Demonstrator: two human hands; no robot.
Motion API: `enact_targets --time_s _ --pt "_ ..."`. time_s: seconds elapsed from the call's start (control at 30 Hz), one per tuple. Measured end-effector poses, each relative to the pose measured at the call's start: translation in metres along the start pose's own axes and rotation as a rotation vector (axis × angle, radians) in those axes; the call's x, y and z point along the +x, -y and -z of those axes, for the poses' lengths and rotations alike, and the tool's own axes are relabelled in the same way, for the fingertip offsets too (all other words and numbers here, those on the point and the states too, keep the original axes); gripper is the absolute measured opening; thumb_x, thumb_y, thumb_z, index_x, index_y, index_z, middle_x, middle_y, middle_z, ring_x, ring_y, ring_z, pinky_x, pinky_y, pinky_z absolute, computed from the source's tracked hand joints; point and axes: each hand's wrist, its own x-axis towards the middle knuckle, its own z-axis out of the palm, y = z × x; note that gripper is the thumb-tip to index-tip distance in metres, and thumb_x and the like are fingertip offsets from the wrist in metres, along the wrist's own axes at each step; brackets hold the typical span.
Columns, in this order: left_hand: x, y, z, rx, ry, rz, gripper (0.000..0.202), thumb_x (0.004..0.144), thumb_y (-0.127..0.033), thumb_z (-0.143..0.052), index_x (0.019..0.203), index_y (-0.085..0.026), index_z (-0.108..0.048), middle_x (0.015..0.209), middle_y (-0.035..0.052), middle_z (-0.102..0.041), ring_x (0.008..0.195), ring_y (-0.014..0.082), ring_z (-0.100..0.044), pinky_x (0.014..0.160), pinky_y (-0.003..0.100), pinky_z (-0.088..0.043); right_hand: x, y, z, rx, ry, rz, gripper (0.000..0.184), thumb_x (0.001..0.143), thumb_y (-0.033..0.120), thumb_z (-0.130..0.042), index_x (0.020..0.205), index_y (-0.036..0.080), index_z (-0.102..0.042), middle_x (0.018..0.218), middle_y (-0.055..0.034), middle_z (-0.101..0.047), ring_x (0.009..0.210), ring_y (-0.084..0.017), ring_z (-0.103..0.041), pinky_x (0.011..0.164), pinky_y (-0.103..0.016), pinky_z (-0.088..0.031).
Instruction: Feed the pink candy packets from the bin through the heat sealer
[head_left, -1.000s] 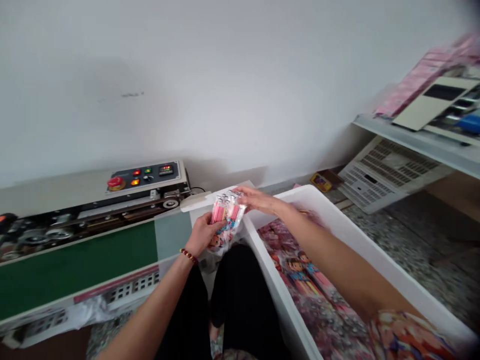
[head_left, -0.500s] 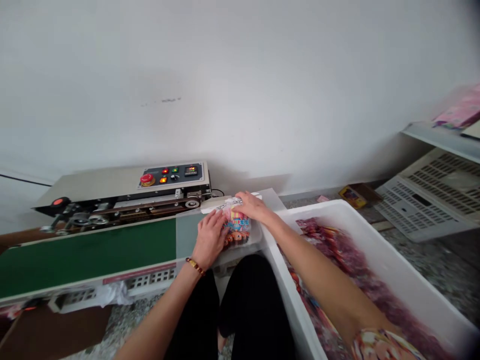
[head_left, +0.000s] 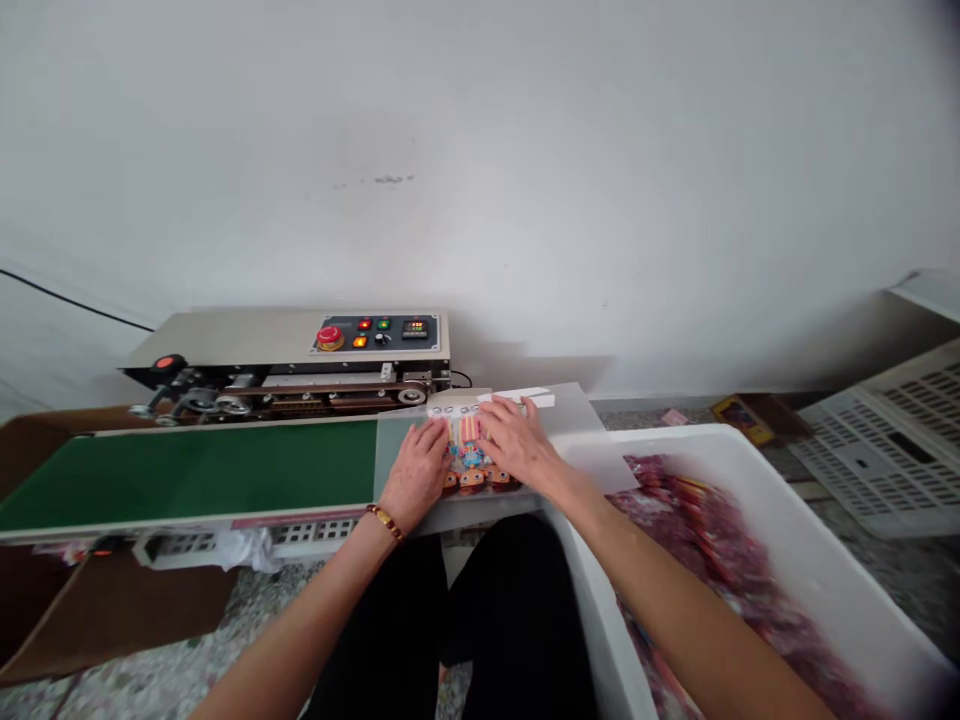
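A clear packet of pink and coloured sticks (head_left: 469,452) lies flat on the grey infeed plate (head_left: 570,410) of a band sealer. My left hand (head_left: 417,473) presses on the packet's left side with fingers flat. My right hand (head_left: 517,445) lies flat on its right side. The packet's top edge points toward the sealer's roller slot (head_left: 411,395). To the left of the plate runs the sealer's green belt (head_left: 195,468).
The sealer's control panel (head_left: 375,333) has a red stop button and lit lamps. A white bin (head_left: 780,540) full of similar packets stands at my right. Brown cardboard (head_left: 97,610) lies on the floor at the left. A white slatted crate (head_left: 885,440) sits at the far right.
The packet was held up in both hands over my lap; now it lies flat on the infeed plate under both hands. The camera has turned left.
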Motion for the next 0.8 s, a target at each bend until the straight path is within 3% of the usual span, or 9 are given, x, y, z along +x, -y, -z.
enact_targets --time_s 0.1,0.2,0.33,0.6,0.8 --pt "-0.002 0.002 -0.002 0.021 0.063 -0.023 0.04 0.1 -0.019 -0.043 0.137 -0.009 -0.054 0.145 0.0186 -0.058 0.142 0.0313 -0.048 0.12 0.055 -0.04 0.012 0.011 -0.002 -0.034 0.009 0.019 0.029 0.101 0.023 -0.045 0.114 0.023 -0.071 0.134 -0.0101 -0.068 0.133 -0.029 -0.049 0.117 -0.059 -0.017" --pt "-0.003 0.003 -0.003 0.025 0.071 -0.011 0.042 0.101 -0.021 -0.042 0.14 -0.009 -0.052 0.148 0.0194 -0.056 0.143 0.0315 -0.047 0.121 0.056 -0.038 0.034 0.022 0.002 -0.038 0.039 -0.011 0.03 0.102 0.022 -0.044 0.114 0.022 -0.071 0.126 -0.0094 -0.071 0.121 -0.028 -0.056 0.112 -0.054 -0.027" --pt "-0.002 0.004 -0.007 0.032 0.059 -0.012 0.044 0.102 -0.021 -0.04 0.143 -0.01 -0.05 0.151 0.0193 -0.053 0.146 0.0303 -0.045 0.122 0.055 -0.037 0.055 0.029 0.003 -0.075 0.176 0.01 0.031 0.099 0.016 -0.044 0.107 0.022 -0.074 0.119 -0.0109 -0.073 0.114 -0.029 -0.059 0.099 -0.048 -0.036" --pt "0.007 0.011 -0.008 0.024 0.026 0.024 0.044 0.1 -0.021 -0.041 0.142 -0.011 -0.051 0.148 0.0186 -0.056 0.143 0.031 -0.048 0.121 0.056 -0.038 0.038 0.017 -0.006 -0.081 0.119 -0.014 0.032 0.101 0.018 -0.042 0.11 0.023 -0.073 0.125 -0.0103 -0.071 0.116 -0.027 -0.059 0.111 -0.055 -0.028" --pt "-0.001 0.04 0.007 -0.064 0.047 0.001 0.043 0.099 -0.022 -0.041 0.141 -0.014 -0.051 0.149 0.0172 -0.055 0.144 0.0284 -0.047 0.121 0.056 -0.038 0.021 0.006 -0.008 -0.012 0.051 -0.01 0.031 0.103 0.023 -0.042 0.114 0.025 -0.072 0.135 -0.0089 -0.068 0.13 -0.028 -0.053 0.118 -0.063 -0.017"
